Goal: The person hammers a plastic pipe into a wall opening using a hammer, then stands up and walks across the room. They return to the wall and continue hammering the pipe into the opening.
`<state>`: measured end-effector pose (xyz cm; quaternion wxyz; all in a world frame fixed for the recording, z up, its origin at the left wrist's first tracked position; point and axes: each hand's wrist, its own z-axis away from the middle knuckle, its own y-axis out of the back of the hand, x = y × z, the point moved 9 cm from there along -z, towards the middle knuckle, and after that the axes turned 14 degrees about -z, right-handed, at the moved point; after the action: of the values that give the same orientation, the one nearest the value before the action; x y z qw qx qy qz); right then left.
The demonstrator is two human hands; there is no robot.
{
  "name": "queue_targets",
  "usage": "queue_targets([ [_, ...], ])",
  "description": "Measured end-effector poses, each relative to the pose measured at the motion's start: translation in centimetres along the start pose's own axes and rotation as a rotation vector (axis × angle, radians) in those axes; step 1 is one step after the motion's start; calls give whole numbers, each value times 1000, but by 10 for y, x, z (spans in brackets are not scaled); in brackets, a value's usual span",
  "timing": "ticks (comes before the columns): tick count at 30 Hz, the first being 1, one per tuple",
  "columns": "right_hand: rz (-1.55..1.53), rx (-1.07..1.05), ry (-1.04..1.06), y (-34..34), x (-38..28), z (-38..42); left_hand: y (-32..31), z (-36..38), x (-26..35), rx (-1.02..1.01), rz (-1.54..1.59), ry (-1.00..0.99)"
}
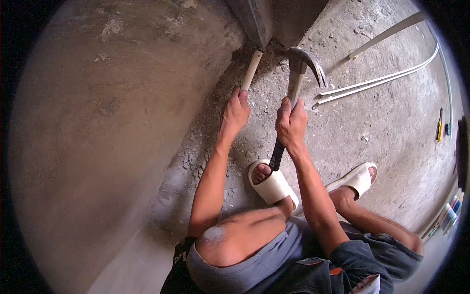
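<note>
My left hand (235, 113) is closed around a short cream-coloured stick (252, 70) with a small dark mark near its far end. That end points at the corner where the wall meets the floor; the rest is hidden in my fist. In my right hand (292, 122) is a claw hammer (294, 83), gripped partway along its shaft. Its curved claw faces right and its head is close to the stick's far end. The black lower grip hangs down toward my foot in a white slide sandal (274, 188).
A plastered wall (112, 108) rises on the left, with a dark upright post (250, 22) at the corner. Loose rubble (193, 159) lies along the wall's base. White strips (382, 78) stretch across the floor at right, near a yellow-and-black cutter knife (439, 126).
</note>
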<state>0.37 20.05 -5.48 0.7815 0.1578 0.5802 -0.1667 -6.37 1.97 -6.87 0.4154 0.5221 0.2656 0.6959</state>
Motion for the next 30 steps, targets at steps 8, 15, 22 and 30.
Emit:
queue_targets([
  [8, 318, -108, 323, -48, 26, 16, -8, 14, -14, -107, -286, -115],
  [15, 45, -83, 32, -21, 18, 11, -13, 21, -43, -98, -182, -16],
  [22, 33, -201, -35, 5, 47, 15, -8, -26, -42, 32, -230, -190],
  [30, -103, -227, -284, 22, 77, 2, 24, 35, -14, -271, -531, 58],
])
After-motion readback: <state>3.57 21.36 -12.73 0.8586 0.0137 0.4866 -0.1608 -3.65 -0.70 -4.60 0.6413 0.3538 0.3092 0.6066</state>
